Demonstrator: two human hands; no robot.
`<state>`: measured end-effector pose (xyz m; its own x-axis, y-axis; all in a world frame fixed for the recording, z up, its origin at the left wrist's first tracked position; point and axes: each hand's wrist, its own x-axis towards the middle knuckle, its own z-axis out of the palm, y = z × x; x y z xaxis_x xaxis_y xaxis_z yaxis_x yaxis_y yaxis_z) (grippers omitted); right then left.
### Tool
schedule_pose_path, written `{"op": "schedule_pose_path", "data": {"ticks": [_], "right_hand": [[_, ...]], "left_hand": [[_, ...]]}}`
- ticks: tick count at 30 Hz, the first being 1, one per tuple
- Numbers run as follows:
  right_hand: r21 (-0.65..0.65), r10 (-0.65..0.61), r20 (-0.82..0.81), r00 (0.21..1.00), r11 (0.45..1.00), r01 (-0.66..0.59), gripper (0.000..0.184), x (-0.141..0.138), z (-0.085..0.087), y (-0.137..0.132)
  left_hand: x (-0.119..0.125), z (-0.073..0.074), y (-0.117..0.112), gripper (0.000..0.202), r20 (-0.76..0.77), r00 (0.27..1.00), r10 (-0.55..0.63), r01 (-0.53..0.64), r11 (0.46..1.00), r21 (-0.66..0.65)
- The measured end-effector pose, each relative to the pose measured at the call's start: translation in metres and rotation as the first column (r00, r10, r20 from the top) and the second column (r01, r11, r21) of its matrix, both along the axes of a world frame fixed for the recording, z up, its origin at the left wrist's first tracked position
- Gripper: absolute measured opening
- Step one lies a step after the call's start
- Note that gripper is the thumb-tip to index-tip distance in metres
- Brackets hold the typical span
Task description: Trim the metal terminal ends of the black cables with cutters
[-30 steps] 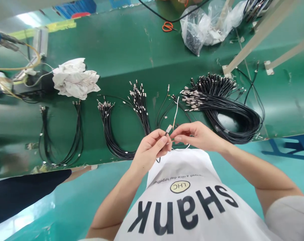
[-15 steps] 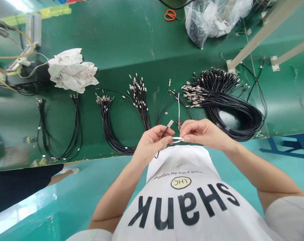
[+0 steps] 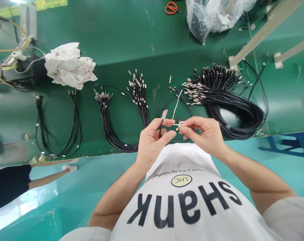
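Note:
My left hand [image 3: 152, 140] is closed around a thin black cable [image 3: 160, 128] whose metal connector [image 3: 164, 113] sticks up above my fingers. My right hand [image 3: 204, 134] pinches a white twist tie [image 3: 176, 106] right beside the cable; one end of the tie rises toward the table. Both hands meet at the near edge of the green table [image 3: 147, 43], just in front of my white shirt.
Bundles of black cables lie on the table: a large coil [image 3: 227, 103] at right, a medium bundle [image 3: 122, 113] in the middle, a small one [image 3: 56, 134] at left. A white rag [image 3: 68, 65], orange scissors [image 3: 171, 7] and plastic bags [image 3: 212, 16] lie farther back. Another person's leg [image 3: 28, 180] is at lower left.
My left hand has turned the cable so its connector now points upward. My right hand has moved the white tie closer against the cable. The view shifted slightly downward.

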<state>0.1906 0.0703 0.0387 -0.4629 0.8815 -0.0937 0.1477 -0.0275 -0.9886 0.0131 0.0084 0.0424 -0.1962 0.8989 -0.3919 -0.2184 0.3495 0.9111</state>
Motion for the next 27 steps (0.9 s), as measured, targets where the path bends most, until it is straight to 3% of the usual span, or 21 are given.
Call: {"op": "schedule_pose_path", "data": {"ticks": [4, 9, 14, 17, 21, 24, 27], "right_hand": [[0.111, 0.009, 0.083, 0.996, 0.994, -0.018, 0.002, -0.002, 0.0, -0.005], [0.075, 0.009, 0.136, 0.991, 0.997, -0.019, 0.005, 0.008, -0.002, -0.002], [0.166, -0.154, -0.006, 0.988, 0.974, 0.153, 0.002, 0.004, 0.011, 0.013], [0.308, -0.099, -0.01, 0.995, 0.947, 0.097, 0.003, -0.006, 0.016, 0.019], [0.399, -0.001, 0.043, 0.999, 0.917, -0.016, 0.007, -0.012, 0.013, 0.02], [0.398, 0.048, 0.035, 0.998, 0.916, -0.058, 0.008, -0.012, 0.01, 0.018], [0.294, -0.023, 0.007, 1.0, 0.955, 0.02, 0.004, -0.008, 0.011, 0.016]], "left_hand": [[0.009, 0.001, 0.0, 0.019, -0.035, 0.999, 0.008, -0.006, 0.998, 0.064], [0.008, 0.0, 0.003, 0.01, -0.09, 0.996, 0.025, -0.018, 0.997, 0.077], [0.013, 0.001, 0.003, 0.017, 0.031, 0.986, -0.167, 0.167, 0.986, -0.011], [0.019, 0.0, 0.001, 0.026, 0.127, 0.967, -0.22, 0.219, 0.975, 0.021], [0.021, -0.002, -0.001, 0.028, 0.219, 0.958, -0.184, 0.173, 0.983, 0.069], [0.019, -0.005, -0.003, 0.026, 0.226, 0.961, -0.158, 0.147, 0.987, 0.064], [0.015, -0.006, -0.004, 0.023, 0.265, 0.954, -0.141, 0.134, 0.99, 0.043]]}}
